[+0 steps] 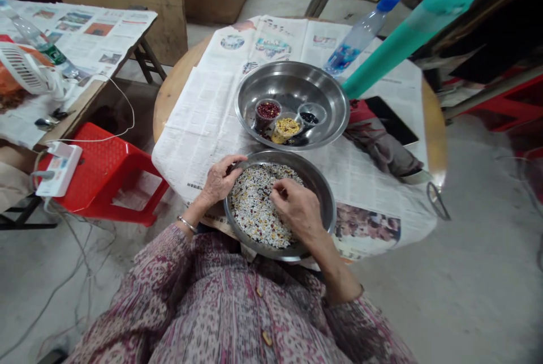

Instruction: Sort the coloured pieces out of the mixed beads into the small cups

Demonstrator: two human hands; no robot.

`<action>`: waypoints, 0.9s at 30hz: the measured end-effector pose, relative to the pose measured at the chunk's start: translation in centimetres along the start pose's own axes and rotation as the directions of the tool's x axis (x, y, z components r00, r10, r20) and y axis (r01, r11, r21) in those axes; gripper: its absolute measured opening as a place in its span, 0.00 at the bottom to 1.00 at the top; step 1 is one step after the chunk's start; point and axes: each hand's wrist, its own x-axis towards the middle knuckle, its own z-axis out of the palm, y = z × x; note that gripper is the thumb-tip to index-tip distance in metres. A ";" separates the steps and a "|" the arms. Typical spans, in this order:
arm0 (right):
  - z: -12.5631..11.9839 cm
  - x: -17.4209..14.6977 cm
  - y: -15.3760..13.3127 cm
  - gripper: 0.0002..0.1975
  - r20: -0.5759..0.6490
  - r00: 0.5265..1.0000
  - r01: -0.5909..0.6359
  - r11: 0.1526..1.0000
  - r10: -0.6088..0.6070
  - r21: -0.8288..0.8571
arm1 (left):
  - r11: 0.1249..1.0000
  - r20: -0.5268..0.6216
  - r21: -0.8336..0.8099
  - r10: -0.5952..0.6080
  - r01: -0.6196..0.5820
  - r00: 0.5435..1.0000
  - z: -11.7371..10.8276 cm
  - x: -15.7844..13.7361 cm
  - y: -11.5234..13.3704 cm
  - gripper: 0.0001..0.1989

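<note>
My left hand grips the left rim of the near steel basin, its fingers curled at the edge. Inside lies a mix of white grains with yellow, dark red and black ones scattered through it. Over the middle of the mix is my right hand, fingertips pinched together; what they hold, if anything, is hidden. Behind, a larger steel basin holds clear plastic cups: one of dark red beans, one of yellow kernels and one of black grains.
Newspaper covers the round table. Right of the far basin are a water bottle, a long green tube, a dark flat device and a crumpled cloth. A red stool carries a power strip.
</note>
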 end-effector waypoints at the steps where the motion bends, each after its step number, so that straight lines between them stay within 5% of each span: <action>1: -0.4 0.0 0.3 0.06 -0.017 0.999 -0.037 0.998 0.037 0.043 | 1.000 -0.008 0.000 0.000 0.000 1.000 0.0 0.0 -0.1 0.13; 5: -1.2 -0.2 1.2 0.06 -0.023 0.991 -0.124 0.978 0.130 0.170 | 1.000 -0.027 -0.014 0.009 -0.009 1.000 0.2 0.1 -0.2 0.12; 9: -0.9 -0.5 1.3 0.09 0.014 0.999 -0.039 0.982 0.037 0.187 | 1.000 -0.026 -0.022 0.014 -0.014 1.000 0.2 0.0 -0.2 0.12; 19: -0.3 -1.0 0.9 0.09 0.219 0.965 0.187 0.965 -0.146 -0.182 | 1.000 -0.035 -0.027 0.004 -0.005 0.999 0.3 0.1 -0.3 0.12; 27: -0.3 -1.1 0.8 0.09 0.213 0.956 0.247 0.946 -0.202 -0.210 | 1.000 -0.039 -0.029 -0.014 0.013 0.999 0.3 0.1 -0.2 0.11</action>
